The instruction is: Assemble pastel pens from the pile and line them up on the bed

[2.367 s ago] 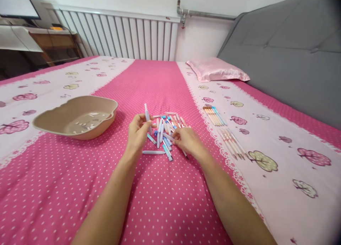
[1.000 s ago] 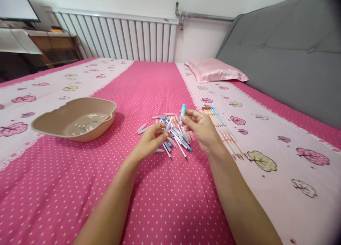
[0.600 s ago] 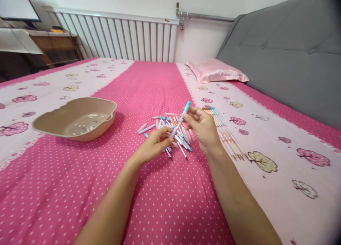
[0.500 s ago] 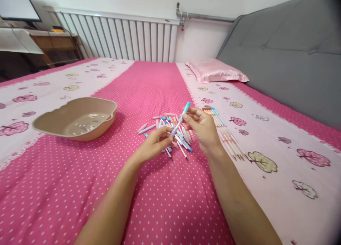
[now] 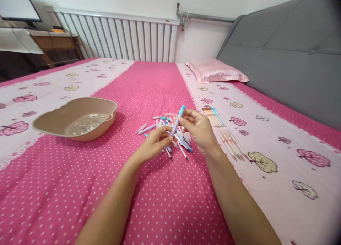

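Note:
A pen with a light-blue top and a pale lavender barrel slants up between my two hands. My left hand pinches its lower end between thumb and fingers. Higher up, my right hand grips it near the blue part. Below both hands lies a loose heap of pen parts, with pink and lavender barrels, blue pieces and thin white refills with dark tips. My hands hide part of this heap.
A beige basin with small white and grey pieces inside stands to the left. Right of my hands, orange-and-blue pens and pale pens lie in rows. A pink pillow rests near the grey headboard.
My right hand has moved slightly down and left toward my left hand. The white refill that showed between the pen's two parts is now covered, and the parts meet.

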Action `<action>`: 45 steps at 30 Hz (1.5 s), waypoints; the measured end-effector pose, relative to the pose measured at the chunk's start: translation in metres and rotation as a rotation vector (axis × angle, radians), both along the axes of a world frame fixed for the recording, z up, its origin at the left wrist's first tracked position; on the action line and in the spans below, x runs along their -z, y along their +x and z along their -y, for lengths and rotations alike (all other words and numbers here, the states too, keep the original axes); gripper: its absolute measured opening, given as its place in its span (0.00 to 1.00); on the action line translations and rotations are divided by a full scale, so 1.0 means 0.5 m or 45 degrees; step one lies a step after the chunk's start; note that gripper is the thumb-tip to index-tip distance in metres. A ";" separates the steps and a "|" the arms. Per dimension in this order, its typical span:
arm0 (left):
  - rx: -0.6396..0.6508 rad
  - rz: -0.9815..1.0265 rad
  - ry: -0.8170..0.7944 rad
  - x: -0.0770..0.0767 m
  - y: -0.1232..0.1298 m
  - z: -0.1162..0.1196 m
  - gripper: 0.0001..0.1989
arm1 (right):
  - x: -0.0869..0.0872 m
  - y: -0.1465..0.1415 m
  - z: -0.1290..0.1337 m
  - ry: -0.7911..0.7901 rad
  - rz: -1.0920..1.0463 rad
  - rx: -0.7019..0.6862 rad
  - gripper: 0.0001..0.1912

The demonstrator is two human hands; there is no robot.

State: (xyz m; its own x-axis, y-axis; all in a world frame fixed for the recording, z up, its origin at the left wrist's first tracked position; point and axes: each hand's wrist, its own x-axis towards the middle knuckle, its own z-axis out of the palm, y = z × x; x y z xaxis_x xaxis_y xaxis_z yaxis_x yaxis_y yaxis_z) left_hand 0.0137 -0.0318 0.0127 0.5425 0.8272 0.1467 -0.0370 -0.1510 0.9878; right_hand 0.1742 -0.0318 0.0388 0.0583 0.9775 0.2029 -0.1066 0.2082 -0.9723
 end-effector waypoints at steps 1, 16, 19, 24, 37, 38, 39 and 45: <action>-0.001 0.000 -0.001 -0.001 0.000 0.000 0.11 | 0.001 -0.001 0.000 -0.002 -0.003 -0.017 0.17; 0.022 0.077 -0.019 0.004 0.000 -0.003 0.12 | 0.008 0.001 -0.001 -0.033 0.004 -0.149 0.16; 0.023 0.082 -0.020 0.006 0.000 -0.004 0.12 | 0.007 0.002 0.000 -0.040 0.029 -0.181 0.17; 0.025 0.094 -0.014 0.010 0.001 -0.006 0.13 | 0.006 0.001 0.000 -0.048 0.034 -0.195 0.17; -0.011 0.034 0.006 0.008 0.003 -0.002 0.13 | 0.005 -0.004 0.002 -0.046 -0.007 -0.144 0.18; -0.010 0.032 0.010 0.008 0.002 -0.002 0.13 | 0.007 -0.004 0.001 -0.041 -0.002 -0.142 0.19; -0.007 0.032 0.014 0.008 0.002 -0.001 0.14 | 0.009 -0.004 0.000 -0.033 0.008 -0.140 0.19; 0.021 0.007 -0.007 0.003 0.000 0.003 0.15 | 0.008 -0.004 0.003 -0.032 0.042 -0.176 0.23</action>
State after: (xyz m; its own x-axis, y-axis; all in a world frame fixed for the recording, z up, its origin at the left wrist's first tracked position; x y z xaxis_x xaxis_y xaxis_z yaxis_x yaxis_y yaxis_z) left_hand 0.0139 -0.0332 0.0111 0.5551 0.8189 0.1455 -0.0448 -0.1452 0.9884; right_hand 0.1720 -0.0335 0.0348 -0.0835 0.9805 0.1780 -0.1004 0.1694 -0.9804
